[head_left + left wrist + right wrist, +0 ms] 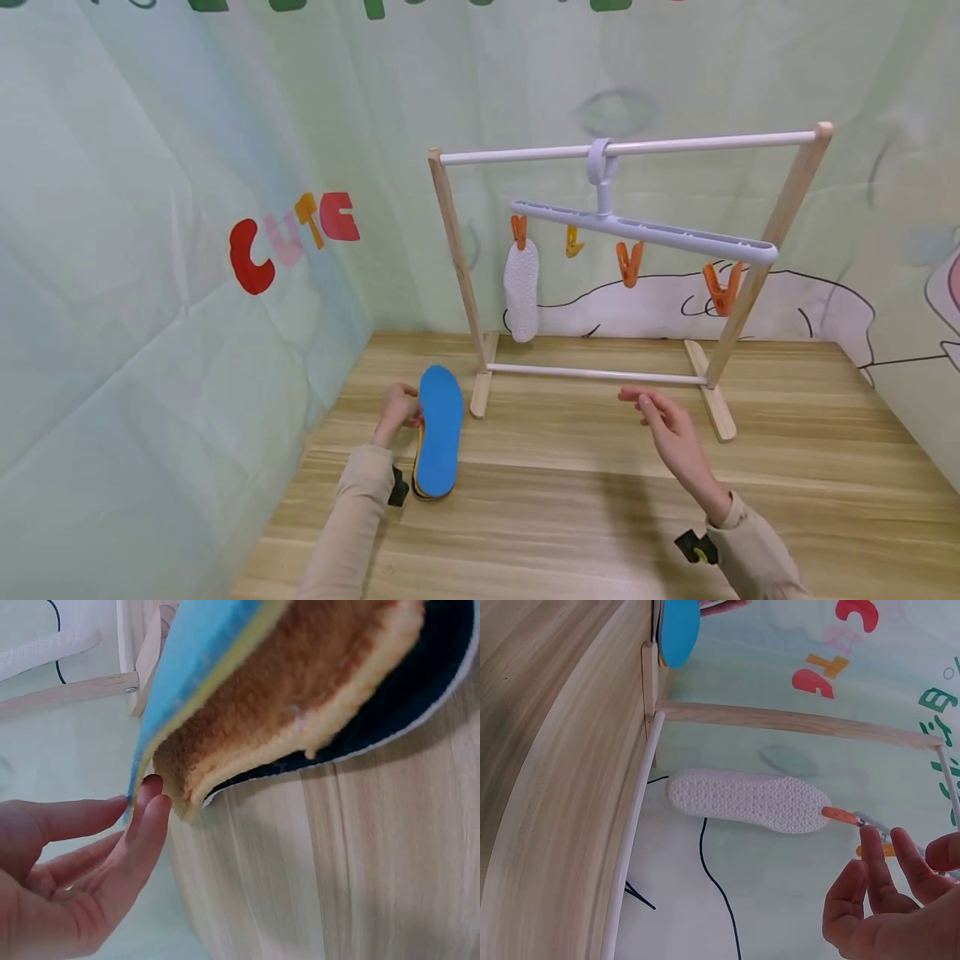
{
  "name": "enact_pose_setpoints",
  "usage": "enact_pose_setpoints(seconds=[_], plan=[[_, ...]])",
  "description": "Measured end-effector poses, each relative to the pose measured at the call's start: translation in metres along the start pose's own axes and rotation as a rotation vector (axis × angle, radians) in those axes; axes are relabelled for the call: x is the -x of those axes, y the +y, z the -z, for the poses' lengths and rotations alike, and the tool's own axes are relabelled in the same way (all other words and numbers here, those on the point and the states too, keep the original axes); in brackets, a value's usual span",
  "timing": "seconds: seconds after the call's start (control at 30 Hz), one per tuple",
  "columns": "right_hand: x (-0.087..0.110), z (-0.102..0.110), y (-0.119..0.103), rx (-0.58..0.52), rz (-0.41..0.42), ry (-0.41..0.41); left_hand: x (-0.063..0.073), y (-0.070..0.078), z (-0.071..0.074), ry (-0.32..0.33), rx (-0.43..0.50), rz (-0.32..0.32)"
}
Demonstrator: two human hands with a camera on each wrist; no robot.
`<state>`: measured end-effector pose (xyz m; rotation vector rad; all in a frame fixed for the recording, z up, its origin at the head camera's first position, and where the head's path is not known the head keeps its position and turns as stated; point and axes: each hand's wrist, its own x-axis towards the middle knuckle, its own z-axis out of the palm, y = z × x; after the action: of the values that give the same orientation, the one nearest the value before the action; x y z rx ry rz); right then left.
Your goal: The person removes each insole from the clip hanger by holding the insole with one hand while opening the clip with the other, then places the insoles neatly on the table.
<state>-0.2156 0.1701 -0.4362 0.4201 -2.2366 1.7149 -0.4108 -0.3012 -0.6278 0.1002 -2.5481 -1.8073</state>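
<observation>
My left hand [400,411] pinches the edge of a blue insole [441,433] between thumb and fingers. In the left wrist view the insole is lifted at that edge, over a brown fleecy insole [292,682] and a dark insole [420,690] on the table. My right hand [675,433] is held in the air at the front of the rack, fingers loosely extended, with nothing in it. A white textured insole [522,292] hangs from an orange clip [519,232] at the left end of a pale hanger [645,231].
The hanger hooks over the top bar [517,155] of a wooden-sided rack [459,250]. A yellow clip [573,242] and two orange clips [629,264] dangle from it, holding nothing. Printed curtains [150,250] enclose the wooden table [540,517] at the back and sides.
</observation>
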Motion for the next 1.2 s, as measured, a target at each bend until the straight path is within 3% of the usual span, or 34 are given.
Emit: enact_pose_setpoints(seconds=[0.1, 0.2, 0.27, 0.33, 0.4, 0.47, 0.5, 0.57, 0.67, 0.7, 0.73, 0.83, 1.0, 1.2], plan=[[0.002, -0.001, 0.001, 0.009, -0.014, -0.002, 0.0, -0.006, -0.001, 0.027, -0.003, -0.011], [0.002, -0.003, 0.002, 0.024, -0.022, -0.006, 0.002, -0.005, 0.0, 0.03, -0.045, 0.057], [0.002, -0.003, 0.003, 0.027, -0.025, -0.005, 0.001, -0.008, 0.0, 0.034, -0.012, 0.039], [0.001, -0.003, 0.002, 0.034, -0.018, -0.008, 0.003, -0.003, 0.001, 0.022, -0.016, 0.076], [-0.001, -0.003, 0.001, 0.018, 0.007, -0.001, 0.003, -0.004, 0.001, 0.007, 0.023, 0.026], [-0.004, 0.0, -0.003, -0.031, 0.065, 0.002, 0.015, 0.018, 0.002, 0.007, -0.028, 0.065], [-0.007, 0.002, -0.007, -0.05, 0.089, 0.004, 0.022, 0.028, 0.002, -0.006, -0.022, 0.036], [-0.014, 0.008, -0.017, -0.084, 0.143, 0.005, 0.044, 0.063, 0.0, 0.009, -0.066, 0.034], [-0.027, 0.02, -0.036, -0.086, 0.187, 0.0, 0.087, 0.132, -0.007, 0.024, -0.147, 0.079], [-0.031, 0.023, -0.041, -0.09, 0.205, 0.003, 0.095, 0.144, -0.008, 0.016, -0.152, 0.064], [-0.036, 0.027, -0.046, -0.091, 0.224, 0.005, 0.106, 0.164, -0.012, 0.02, -0.191, 0.106], [-0.047, 0.034, -0.06, -0.138, 0.271, 0.023, 0.118, 0.185, -0.017, -0.014, -0.202, 0.079], [-0.061, 0.045, -0.073, -0.247, 0.322, 0.059, 0.121, 0.204, -0.027, -0.029, -0.212, 0.048], [-0.072, 0.056, -0.073, -0.382, 0.301, 0.081, 0.124, 0.224, -0.036, -0.053, -0.211, 0.021]])
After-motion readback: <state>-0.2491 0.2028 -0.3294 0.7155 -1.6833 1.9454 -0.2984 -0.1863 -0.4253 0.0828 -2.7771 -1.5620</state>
